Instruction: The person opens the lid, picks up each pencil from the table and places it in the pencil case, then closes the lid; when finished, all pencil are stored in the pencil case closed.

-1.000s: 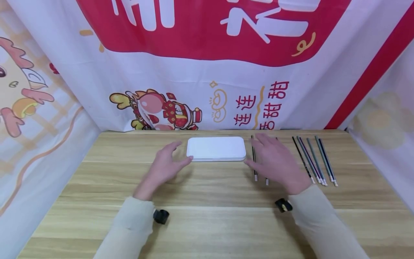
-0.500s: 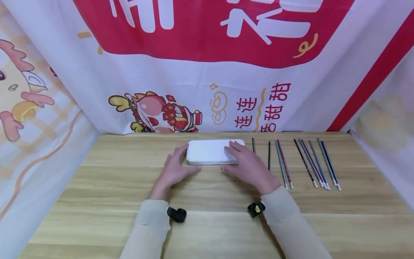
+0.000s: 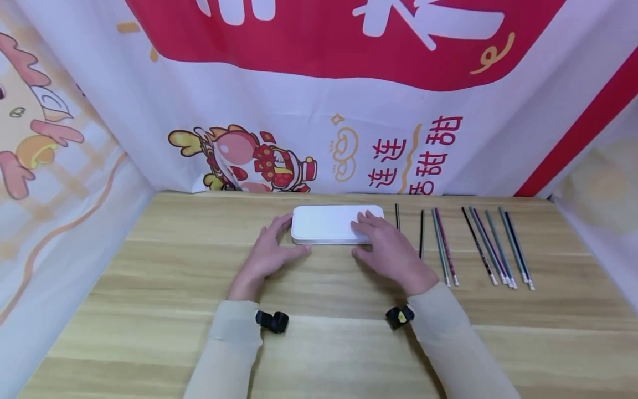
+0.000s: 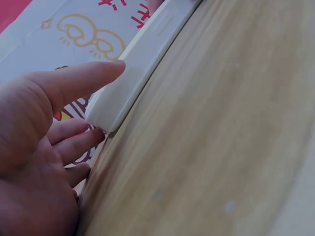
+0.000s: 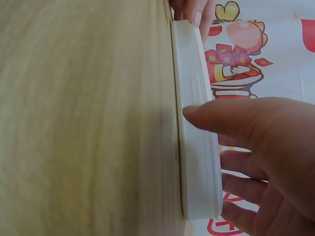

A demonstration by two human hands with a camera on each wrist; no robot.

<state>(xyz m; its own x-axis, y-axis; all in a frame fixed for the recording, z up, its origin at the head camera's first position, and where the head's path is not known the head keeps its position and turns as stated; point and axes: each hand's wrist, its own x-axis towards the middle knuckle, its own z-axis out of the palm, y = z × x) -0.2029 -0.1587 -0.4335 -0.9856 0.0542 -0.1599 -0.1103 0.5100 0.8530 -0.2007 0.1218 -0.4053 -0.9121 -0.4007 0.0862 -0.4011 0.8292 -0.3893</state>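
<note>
A flat white pencil case (image 3: 324,223) with rounded corners lies closed near the back of the table. At its left end is my left hand (image 3: 264,255), fingertips right at the end wall in the left wrist view and thumb (image 4: 93,81) extended before the front side. My right hand (image 3: 391,252) rests its fairly straight fingers on the right part of the lid. In the right wrist view, the right thumb (image 5: 216,117) overlaps the ridged front wall (image 5: 194,162). The case's right end is partly hidden by this hand.
Right of the case lie two dark pencils (image 3: 421,233), partly behind the right hand. Farther right are a pair of pencils (image 3: 444,246) and a group of several more (image 3: 493,246). A printed cloth (image 3: 324,105) hangs directly behind the wooden table (image 3: 319,354).
My right hand has moved left from over the pencils onto the case's lid. My left hand has shifted slightly right to the case's end. The last half second shows little hand movement.
</note>
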